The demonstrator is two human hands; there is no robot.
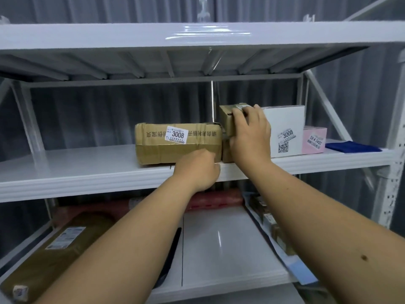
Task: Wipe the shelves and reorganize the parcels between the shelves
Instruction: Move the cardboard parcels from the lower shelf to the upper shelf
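Your right hand [249, 137] grips a small brown box [228, 119] — fingers curled over its top, lifted against the white box [285, 130] on the middle shelf [76, 170]. Your left hand [197, 172] rests at the shelf's front edge, fingers curled against the lower corner of the long taped carton [177, 142] marked 3008; whether it truly holds the carton, you cannot tell. A pink box [314, 140] and a blue cloth [352, 147] lie further right. A brown parcel [50, 249] sits on the lower shelf [219, 244].

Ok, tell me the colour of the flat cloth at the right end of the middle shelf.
Dark blue. The cloth lies flat beside the pink box; the head view shows it.
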